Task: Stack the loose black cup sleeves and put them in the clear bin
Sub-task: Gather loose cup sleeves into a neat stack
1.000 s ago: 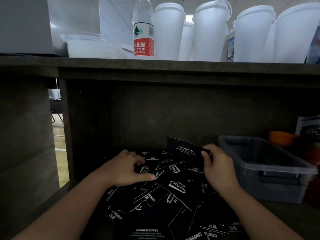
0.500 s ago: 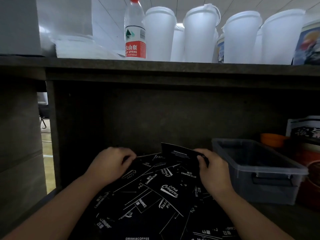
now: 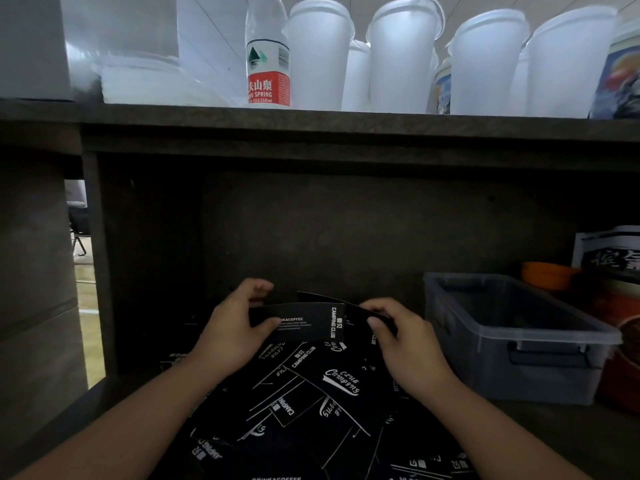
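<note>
Above the scattered pile of sleeves [image 3: 311,403] on the lower shelf, one sleeve [image 3: 304,322] is pinched by the left hand [image 3: 232,327] while a second sleeve [image 3: 360,311] is gripped by the right hand [image 3: 405,341], seemingly so that the two can be lined up into a stack. "CAMPING CLUB" and "DRINK&COFFEE" can be read on them. Just right of the pile, the bin [image 3: 519,344] is seen without sleeves.
</note>
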### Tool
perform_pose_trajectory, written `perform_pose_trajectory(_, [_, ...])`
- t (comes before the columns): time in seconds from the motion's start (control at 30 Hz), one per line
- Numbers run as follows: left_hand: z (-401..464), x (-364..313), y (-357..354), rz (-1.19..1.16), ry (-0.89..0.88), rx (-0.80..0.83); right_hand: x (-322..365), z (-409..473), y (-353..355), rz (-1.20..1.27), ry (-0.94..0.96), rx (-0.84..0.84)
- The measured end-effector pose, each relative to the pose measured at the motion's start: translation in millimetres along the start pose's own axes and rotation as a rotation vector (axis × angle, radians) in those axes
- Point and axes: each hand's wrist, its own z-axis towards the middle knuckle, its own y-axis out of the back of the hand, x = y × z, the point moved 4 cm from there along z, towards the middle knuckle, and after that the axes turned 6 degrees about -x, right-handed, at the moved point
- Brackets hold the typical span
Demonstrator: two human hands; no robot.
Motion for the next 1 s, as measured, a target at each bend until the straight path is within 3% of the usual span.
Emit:
perform_pose_trajectory(0.23, [-13,-15,-22,-0.108,-0.074,0.281,3,-3,-6,-0.003,0.01,0.072])
perform_pose_trajectory(0.33, [-13,-25,-14,0.03,-0.182,0.21,5,-3,0,-0.017,0.017,-0.002])
perform_pose_trajectory(0.43, [-4,-21,7,0.337,-0.196,0.139,-1,1,12,-0.01,-0.024,-0.126])
perform_pose_trajectory(0.57, [-13,-9,12,0.406,-0.029,0.663,-10,2,13,-0.049,-0.085,-0.087])
perform_pose_trajectory(0.63, [-19,-6,9,0.447,0.007,0.795,-13,1,9,-0.077,-0.116,-0.038])
perform_pose_trajectory(0.8, [-18,0,4,0.291,0.021,0.805,-19,2,7,-0.142,-0.165,-0.067])
perform_pose_trajectory(1.0, [-10,3,10,0.297,-0.056,0.639,-23,3,20,-0.112,-0.225,-0.191])
